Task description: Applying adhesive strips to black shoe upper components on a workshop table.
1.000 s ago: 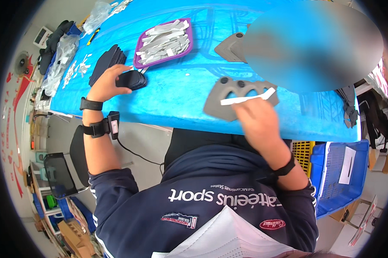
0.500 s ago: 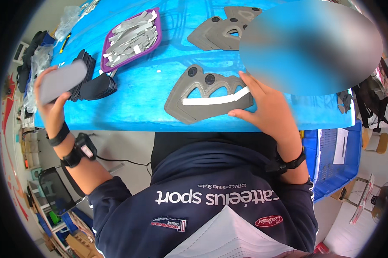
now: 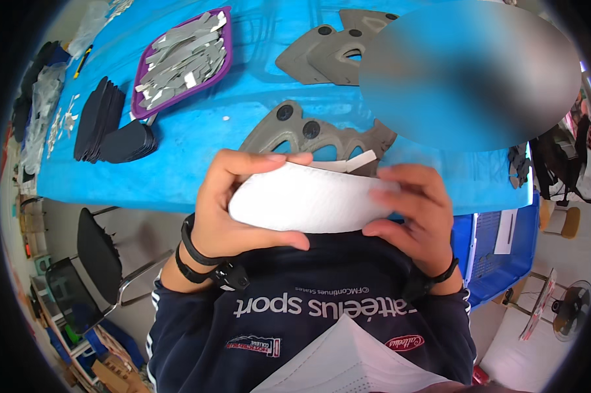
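- Fingers (image 3: 259, 162) of L hand (image 3: 220, 209) gripping white oblong pad (image 3: 302, 200) by its L end, fingers on upper edge, thumb along lower edge.
- R hand (image 3: 420, 213): fingers bent over pad's R end, thumb by lower edge; slight motion blur, can't tell if pinching or just touching.
- Pad = ctr of frame, tilted w/ white face to cam, in front of grey cut-out panel (image 3: 269, 131).
- Panel lies on blue table cover (image 3: 178, 160), mid-frame; 2 round black discs on it + white strip (image 3: 361, 160) on R side, partly hidden by pad & hands.
- 2 stacks of dark oblong pads (image 3: 99, 121) side by side, L of frame.
- Purple basket (image 3: 228, 42), upper L, full of grey/white strips (image 3: 184, 56).
- More grey panels (image 3: 308, 56), upper ctr, overlapping; R part lost in blur.
- Slim yellow/blk tool (image 3: 83, 62), far upper L, nr clear plastic bags (image 3: 43, 121).
- Dark scraps (image 3: 519, 167), R edge of table.
- Blue crate (image 3: 488, 265) w/ white sheet (image 3: 505, 229), lower R, below table edge.
- Blk bands (image 3: 194, 247) on both wrists.
- Blk-seat chair (image 3: 99, 245), lower L; fan (image 3: 570, 308), lower R.
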Demonstrator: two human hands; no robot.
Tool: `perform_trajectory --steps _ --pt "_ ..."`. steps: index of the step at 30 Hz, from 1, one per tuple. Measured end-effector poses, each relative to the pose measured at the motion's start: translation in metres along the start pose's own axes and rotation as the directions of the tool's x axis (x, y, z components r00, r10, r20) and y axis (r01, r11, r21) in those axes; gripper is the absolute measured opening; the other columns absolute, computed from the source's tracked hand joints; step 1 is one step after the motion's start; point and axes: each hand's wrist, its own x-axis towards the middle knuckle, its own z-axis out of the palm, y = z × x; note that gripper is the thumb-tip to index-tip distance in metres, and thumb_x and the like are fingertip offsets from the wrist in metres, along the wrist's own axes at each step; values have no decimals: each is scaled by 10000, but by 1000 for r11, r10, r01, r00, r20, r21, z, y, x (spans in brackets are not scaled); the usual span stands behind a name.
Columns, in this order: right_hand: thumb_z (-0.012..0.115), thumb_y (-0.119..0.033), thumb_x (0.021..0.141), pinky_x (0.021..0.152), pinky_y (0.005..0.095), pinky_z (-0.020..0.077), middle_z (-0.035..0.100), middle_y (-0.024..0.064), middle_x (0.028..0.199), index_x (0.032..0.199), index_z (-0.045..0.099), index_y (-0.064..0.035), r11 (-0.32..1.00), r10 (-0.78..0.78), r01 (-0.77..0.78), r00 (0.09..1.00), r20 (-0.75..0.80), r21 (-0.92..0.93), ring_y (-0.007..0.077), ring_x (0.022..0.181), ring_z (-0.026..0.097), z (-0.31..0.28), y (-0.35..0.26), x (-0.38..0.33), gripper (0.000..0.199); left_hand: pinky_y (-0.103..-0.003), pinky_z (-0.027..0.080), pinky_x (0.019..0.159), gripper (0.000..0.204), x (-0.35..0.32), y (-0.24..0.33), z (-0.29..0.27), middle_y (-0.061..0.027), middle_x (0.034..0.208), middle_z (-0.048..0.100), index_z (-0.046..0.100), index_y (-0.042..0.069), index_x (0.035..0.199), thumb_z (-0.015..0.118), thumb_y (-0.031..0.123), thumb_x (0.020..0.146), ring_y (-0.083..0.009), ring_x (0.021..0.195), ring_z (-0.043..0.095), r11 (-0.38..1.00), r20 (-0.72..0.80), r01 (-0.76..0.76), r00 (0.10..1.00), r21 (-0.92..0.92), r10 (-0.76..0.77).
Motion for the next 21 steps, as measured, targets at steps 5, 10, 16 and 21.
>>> perform_trajectory --steps 5,10,16,21 --pt "747 -84 578 672 282 484 501 107 1041 927 644 -60 991 123 -120 991 -54 61 202 882 530 -1 12 -3 364 -244 441 639 623 13 -2 -17 -86 917 564 568 28 1035 805 208 488 -167 750 558 804 145 -71 989 591 -19" --pt "728 -35 563 606 281 480 544 113 944 887 650 -59 981 131 -111 984 122 -158 212 762 555 -6 26 4 334 -246 438 618 592 11 -9 -22 -93 895 552 612 48 1017 784 245 486 -175 725 536 618 216 -143 975 773 -45" --pt "677 3 596 582 278 470 553 130 962 851 652 -43 954 184 -134 969 167 -269 219 701 558 -2 35 7 260 -318 466 729 481 13 -18 -29 -101 999 587 631 48 937 761 198 499 -269 908 556 498 255 -208 966 842 -29" --pt "671 10 580 577 272 471 548 141 983 852 647 -25 950 170 -109 967 188 -294 215 691 553 -2 38 6 275 -307 464 704 442 17 -19 -27 -103 991 586 628 41 938 747 206 546 -250 855 564 485 226 -150 969 861 -102"
